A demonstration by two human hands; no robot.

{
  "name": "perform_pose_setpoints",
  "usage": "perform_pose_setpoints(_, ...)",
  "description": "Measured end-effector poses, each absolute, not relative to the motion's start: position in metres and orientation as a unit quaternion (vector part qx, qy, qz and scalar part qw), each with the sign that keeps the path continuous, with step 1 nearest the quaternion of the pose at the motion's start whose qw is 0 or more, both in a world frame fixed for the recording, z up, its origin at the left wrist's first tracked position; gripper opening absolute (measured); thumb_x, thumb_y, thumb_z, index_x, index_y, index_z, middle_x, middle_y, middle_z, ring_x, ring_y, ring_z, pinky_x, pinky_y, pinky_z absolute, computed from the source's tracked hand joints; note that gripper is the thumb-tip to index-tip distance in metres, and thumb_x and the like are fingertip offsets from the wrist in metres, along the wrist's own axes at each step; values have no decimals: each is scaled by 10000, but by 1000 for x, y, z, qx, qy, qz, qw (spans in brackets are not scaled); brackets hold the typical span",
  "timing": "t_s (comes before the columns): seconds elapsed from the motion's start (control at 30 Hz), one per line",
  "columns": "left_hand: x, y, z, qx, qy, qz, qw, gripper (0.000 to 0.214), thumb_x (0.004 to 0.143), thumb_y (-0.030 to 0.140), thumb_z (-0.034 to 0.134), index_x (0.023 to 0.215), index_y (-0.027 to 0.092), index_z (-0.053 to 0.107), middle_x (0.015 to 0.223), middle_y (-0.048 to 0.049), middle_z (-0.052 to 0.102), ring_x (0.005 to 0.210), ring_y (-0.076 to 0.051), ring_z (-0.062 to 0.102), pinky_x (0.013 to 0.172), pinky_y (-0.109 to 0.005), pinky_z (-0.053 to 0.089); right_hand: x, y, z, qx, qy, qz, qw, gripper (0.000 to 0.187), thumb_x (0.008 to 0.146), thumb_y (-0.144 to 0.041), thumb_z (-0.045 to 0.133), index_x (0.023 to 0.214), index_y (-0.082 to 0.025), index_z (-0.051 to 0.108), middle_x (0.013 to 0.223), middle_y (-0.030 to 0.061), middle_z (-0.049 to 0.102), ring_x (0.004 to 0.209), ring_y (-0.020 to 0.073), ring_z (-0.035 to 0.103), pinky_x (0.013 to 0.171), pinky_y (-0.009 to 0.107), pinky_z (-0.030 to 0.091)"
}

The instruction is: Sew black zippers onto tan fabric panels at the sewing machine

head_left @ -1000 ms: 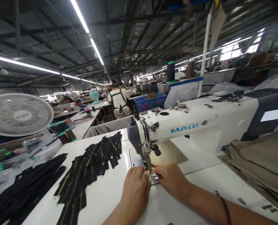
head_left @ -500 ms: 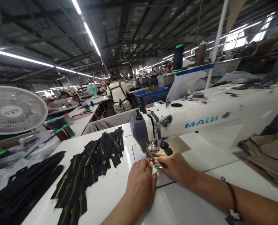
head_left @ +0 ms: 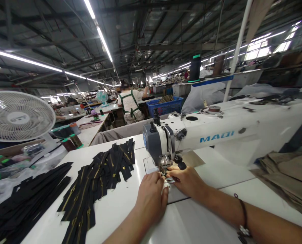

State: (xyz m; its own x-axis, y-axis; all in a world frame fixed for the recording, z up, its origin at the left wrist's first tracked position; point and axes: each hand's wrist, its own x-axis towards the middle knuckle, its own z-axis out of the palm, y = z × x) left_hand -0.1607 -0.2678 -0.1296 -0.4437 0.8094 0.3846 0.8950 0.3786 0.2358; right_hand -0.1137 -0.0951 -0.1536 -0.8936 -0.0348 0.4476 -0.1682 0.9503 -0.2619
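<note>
My left hand [head_left: 153, 192] rests on the table just left of the needle area of a white sewing machine [head_left: 217, 125], its fingers bent and pressed together. From the other side my right hand [head_left: 187, 179] reaches under the machine head, thumb and fingers pinched close to the presser foot [head_left: 164, 168]. Whatever both hands hold there is too small and covered to make out. A tan fabric piece [head_left: 190, 158] lies behind the right hand. Left of my hands, black zippers with brass teeth [head_left: 100, 173] are spread over the white tabletop [head_left: 120, 206].
Black strips [head_left: 26, 200] are heaped at the left edge, near a white fan [head_left: 20, 117] and thread spools [head_left: 72, 144]. Brown folded fabric [head_left: 290, 173] lies at the right. Farther off, a person in green straps [head_left: 131, 105] sits near a blue basket [head_left: 164, 105].
Both hands stay at the presser foot with almost no movement. The camera view has shifted slightly. In the background, the person's right arm now shows raised.
</note>
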Motion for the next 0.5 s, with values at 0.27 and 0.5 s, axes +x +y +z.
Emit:
perform_pose_setpoints(0.27,-163,-269,-135,-518,-808,-245,139,211,809,130,492,977,146,618,1024,-119,613,964,-270,574,847,-458,489,-116,-91,-144,44,-970,107,216,163,853,-174,520,753,-188,648,825,31,689,741,163,648,647,201,456)
perform_pose_setpoints(0.5,-169,-278,-143,-520,-795,-249,187,260,865,82,415,968,180,632,1012,-88,689,959,-259,633,895,-517,469,-77,-98,-154,-14,-975,23,220,152,783,-107,511,815,-157,651,856,105,688,554,225,633,465,278,452)
